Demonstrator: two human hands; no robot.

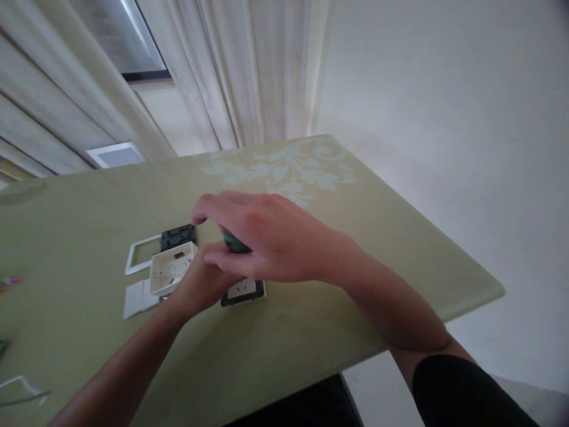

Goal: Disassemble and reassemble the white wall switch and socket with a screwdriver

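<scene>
My right hand (262,240) hovers over the table with its fingers curled round a dark green object (235,242), only a bit of which shows. My left hand (202,284) lies under it, resting on the table beside a white square mounting box (171,268); its fingers are hidden by the right hand. A socket module (244,292) with a dark rim lies just right of the left hand. Behind the box are a white frame (140,254) and a black module (178,236). A white cover plate (139,298) lies in front left of the box.
The pale green table (377,249) has a white floral print at its far end and an edge close on the right. Curtains (249,71) hang behind. Small items lie at the far left edge (9,280), and a clear piece (22,388) sits near left.
</scene>
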